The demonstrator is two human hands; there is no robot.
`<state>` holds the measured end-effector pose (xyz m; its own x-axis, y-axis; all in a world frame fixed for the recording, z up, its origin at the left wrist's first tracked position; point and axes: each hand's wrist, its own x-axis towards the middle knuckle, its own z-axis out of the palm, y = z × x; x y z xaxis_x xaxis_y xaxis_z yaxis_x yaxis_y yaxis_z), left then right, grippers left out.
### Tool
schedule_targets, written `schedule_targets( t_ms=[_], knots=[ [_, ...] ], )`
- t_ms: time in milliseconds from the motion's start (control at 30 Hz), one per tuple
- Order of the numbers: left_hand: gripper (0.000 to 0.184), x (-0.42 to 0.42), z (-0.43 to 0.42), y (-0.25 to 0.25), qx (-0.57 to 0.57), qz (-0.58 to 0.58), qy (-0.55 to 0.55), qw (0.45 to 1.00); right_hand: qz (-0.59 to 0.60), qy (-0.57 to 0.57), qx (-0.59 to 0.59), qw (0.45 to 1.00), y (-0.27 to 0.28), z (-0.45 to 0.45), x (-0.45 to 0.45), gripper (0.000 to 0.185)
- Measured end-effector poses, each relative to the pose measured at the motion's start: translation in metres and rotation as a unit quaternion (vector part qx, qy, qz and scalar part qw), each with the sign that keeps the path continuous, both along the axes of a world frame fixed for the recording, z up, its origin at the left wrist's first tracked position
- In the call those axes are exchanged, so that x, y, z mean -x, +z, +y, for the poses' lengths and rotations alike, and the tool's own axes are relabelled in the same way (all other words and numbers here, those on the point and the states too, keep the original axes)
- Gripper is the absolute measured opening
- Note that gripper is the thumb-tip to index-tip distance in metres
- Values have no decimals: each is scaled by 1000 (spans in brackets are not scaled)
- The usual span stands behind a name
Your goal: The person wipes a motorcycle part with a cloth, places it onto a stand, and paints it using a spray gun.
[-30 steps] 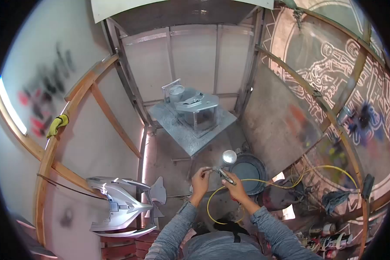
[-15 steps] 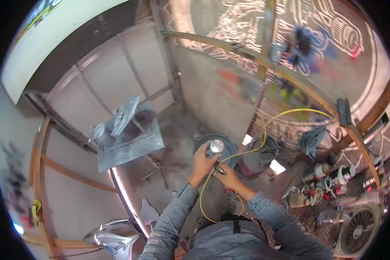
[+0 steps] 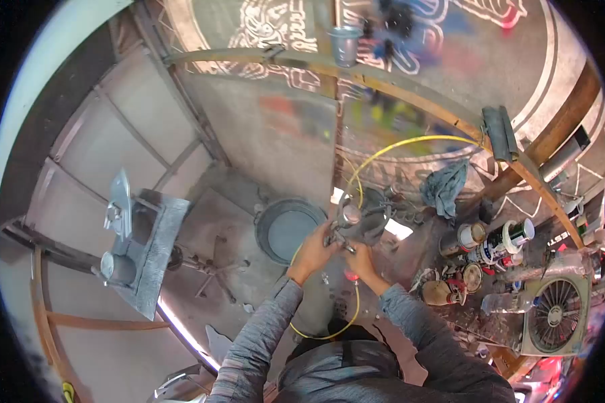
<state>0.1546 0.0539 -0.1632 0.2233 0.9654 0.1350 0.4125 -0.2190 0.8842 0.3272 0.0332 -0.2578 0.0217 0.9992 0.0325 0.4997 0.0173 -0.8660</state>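
Observation:
In front of my body, both hands are closed on a spray gun (image 3: 349,216) with a small silver cup on top. My left hand (image 3: 312,252) grips it from the left, close below the cup. From the right, my right hand (image 3: 364,260) is wrapped around its lower part; the fingers hide much of the handle. A thin yellow hose (image 3: 410,142) arches over from the wooden rail and also loops below my hands. Below and left of the gun, a round dark basin (image 3: 263,243) sits on the floor with grey liquid or a grey bottom inside.
To the left, a stand carries a grey-coated board (image 3: 160,245) with a can (image 3: 118,267) on it. Several paint cans (image 3: 519,232), a plastic bottle (image 3: 507,303) and a fan (image 3: 554,314) crowd the right. A rag (image 3: 445,188) and a wooden rail (image 3: 417,97) are ahead.
My view has swung right, so the stand and basin appear further left. Both hands still hold the spray gun, now clear of the basin and right of it.

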Motion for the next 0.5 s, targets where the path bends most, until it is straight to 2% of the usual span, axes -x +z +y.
schedule_targets(
  t_ms=[67, 167, 233, 267, 333, 400, 467, 500],
  knots=[
    [67, -20, 16, -16, 55, 3, -44, 998, -27, -36, 96, 994, 14, 6, -16, 35],
    [68, -52, 29, -59, 121, 7, -103, 987, -92, -79, 115, 986, 15, 15, -35, 32],
    [69, -73, 37, -91, 79, 62, -129, 987, -107, -97, 110, 983, -13, 22, -55, 32],
    [69, -83, 39, -104, 88, 59, -139, 985, -121, -103, 92, 983, -28, 25, -65, 32],
    [70, -100, 39, -124, 15, 45, -154, 987, -148, -111, 91, 978, -48, 37, -83, 32],
    [71, -110, 43, -147, 16, 43, -171, 984, -174, -117, 88, 974, -74, 52, -100, 33],
    [71, -114, 43, -164, 15, 40, -182, 982, -214, -88, 35, 972, -108, 66, -117, 31],
    [71, -113, 42, -163, 72, 49, -180, 980, -215, -89, 44, 972, -117, 70, -122, 31]
  ],
)
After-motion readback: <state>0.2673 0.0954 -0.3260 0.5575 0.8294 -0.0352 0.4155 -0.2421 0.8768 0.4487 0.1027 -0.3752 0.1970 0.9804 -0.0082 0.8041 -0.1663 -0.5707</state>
